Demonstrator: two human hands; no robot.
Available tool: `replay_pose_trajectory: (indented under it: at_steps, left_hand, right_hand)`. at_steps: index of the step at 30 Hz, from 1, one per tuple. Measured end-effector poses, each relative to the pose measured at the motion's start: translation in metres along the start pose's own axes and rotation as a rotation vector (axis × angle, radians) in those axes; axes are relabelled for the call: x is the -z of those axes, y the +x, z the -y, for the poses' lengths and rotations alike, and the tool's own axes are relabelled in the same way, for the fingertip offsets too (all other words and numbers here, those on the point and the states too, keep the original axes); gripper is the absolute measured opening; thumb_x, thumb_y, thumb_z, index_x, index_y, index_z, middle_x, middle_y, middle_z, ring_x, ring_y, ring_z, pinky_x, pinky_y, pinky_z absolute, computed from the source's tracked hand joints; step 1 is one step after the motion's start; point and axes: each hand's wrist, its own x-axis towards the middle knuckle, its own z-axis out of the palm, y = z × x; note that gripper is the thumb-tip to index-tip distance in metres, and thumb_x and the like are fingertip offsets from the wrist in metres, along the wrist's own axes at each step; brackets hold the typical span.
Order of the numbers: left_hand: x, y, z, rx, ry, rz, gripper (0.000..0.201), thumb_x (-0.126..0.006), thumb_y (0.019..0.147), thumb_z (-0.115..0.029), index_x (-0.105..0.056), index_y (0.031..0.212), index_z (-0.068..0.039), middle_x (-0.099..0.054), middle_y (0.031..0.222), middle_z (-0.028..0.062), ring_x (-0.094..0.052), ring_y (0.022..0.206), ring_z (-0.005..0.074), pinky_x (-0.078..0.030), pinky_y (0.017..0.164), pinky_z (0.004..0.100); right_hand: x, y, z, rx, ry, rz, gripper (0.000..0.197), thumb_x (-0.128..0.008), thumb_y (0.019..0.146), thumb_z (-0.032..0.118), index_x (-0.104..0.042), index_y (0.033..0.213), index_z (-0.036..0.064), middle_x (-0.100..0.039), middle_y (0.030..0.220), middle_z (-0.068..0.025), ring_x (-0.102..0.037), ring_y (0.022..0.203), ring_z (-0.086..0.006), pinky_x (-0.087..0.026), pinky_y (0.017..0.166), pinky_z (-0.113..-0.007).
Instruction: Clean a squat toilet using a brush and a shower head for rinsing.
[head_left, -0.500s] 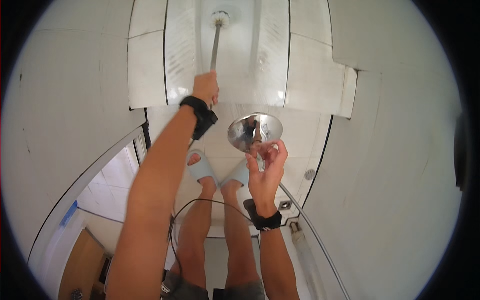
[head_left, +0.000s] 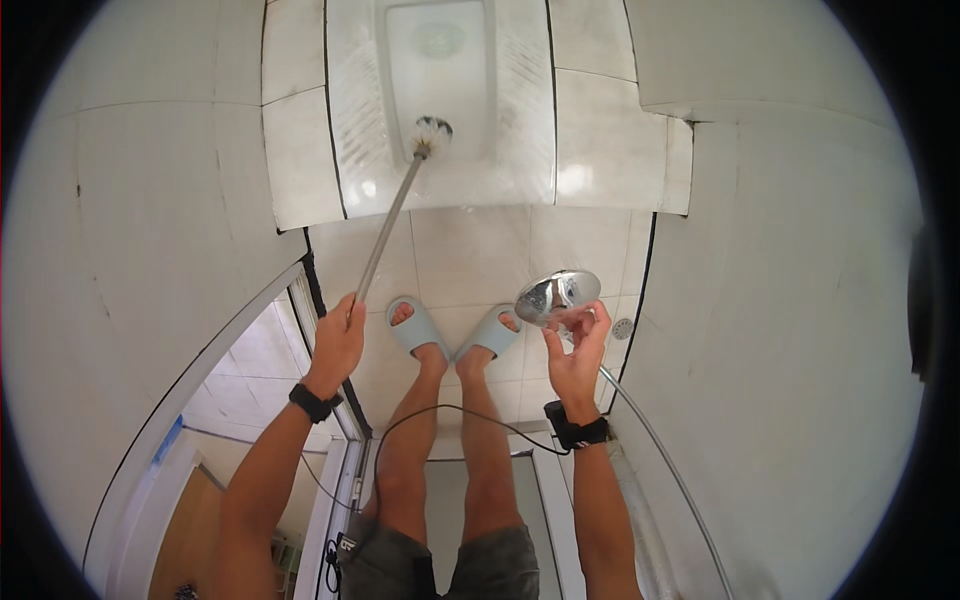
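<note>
My left hand [head_left: 337,347] is closed round the end of a long-handled toilet brush [head_left: 388,230], held at a slant. Its white bristle head, dark at the tip, is at the near end of the white squat toilet's basin [head_left: 535,185]. Over the floor to the right, my right hand [head_left: 578,362] grips a round chrome shower head [head_left: 553,297] from below, fingers curled at its near edge; its handle is mostly hidden by the hand. A metal shower hose [head_left: 665,455] runs from there down toward the lower right.
The toilet stands on a raised tiled step [head_left: 605,150]. My feet, in light slippers [head_left: 420,327], are on the tiled floor [head_left: 470,240]. A round drain [head_left: 623,329] lies beside the right wall [head_left: 790,300]. At left is a door frame [head_left: 190,400]. A thin black cable [head_left: 440,408] joins my wrist bands.
My left hand has drawn back toward me and left, bringing the brush head nearer along the basin. My right hand has shifted right with the shower head. The view has shifted too.
</note>
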Motion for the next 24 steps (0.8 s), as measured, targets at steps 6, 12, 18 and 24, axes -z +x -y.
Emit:
replay_pose_trajectory:
  at_steps: [6, 12, 18, 24]
  left_hand:
    - [0.034, -0.027, -0.005, 0.031, 0.152, 0.042, 0.031, -0.047, 0.098, -0.024, -0.056, 0.119, -0.003, -0.056, 0.062, 0.0212, -0.06, 0.058, 0.038, -0.044, 0.055, 0.0433]
    - [0.055, -0.014, -0.028, -0.064, 0.322, 0.175, 0.034, -0.048, 0.097, -0.022, -0.052, 0.127, -0.007, -0.061, 0.068, 0.0222, -0.06, 0.063, 0.0416, -0.046, 0.056, 0.0474]
    - [-0.026, 0.042, -0.055, -0.144, 0.171, 0.032, 0.032, -0.048, 0.097, -0.024, -0.055, 0.122, -0.005, -0.065, 0.09, 0.024, -0.06, 0.084, 0.0454, -0.049, 0.072, 0.0503]
    - [-0.068, 0.157, -0.139, -0.205, -0.004, -0.114, 0.024, -0.045, 0.096, -0.024, -0.055, 0.101, -0.002, -0.062, 0.088, 0.0264, -0.057, 0.086, 0.0492, -0.044, 0.075, 0.056]
  right_hand:
    - [-0.011, 0.01, 0.017, 0.011, -0.007, -0.081, 0.07, -0.065, 0.076, -0.014, -0.027, 0.134, -0.0005, -0.056, 0.102, -0.015, -0.06, 0.098, -0.0233, -0.046, 0.092, -0.036]
    - [-0.028, 0.018, 0.039, -0.005, 0.074, -0.136, 0.072, -0.064, 0.076, -0.015, -0.025, 0.135, -0.0005, -0.055, 0.1, -0.013, -0.059, 0.095, -0.0212, -0.046, 0.092, -0.035]
    - [-0.028, 0.02, 0.037, -0.027, 0.121, -0.127, 0.071, -0.063, 0.077, -0.016, -0.024, 0.134, 0.0, -0.053, 0.101, -0.0121, -0.058, 0.095, -0.0199, -0.045, 0.092, -0.033]
    - [-0.036, 0.021, 0.044, -0.044, 0.166, -0.127, 0.069, -0.063, 0.078, -0.015, -0.025, 0.134, -0.0004, -0.054, 0.1, -0.0116, -0.058, 0.096, -0.0194, -0.044, 0.093, -0.033]
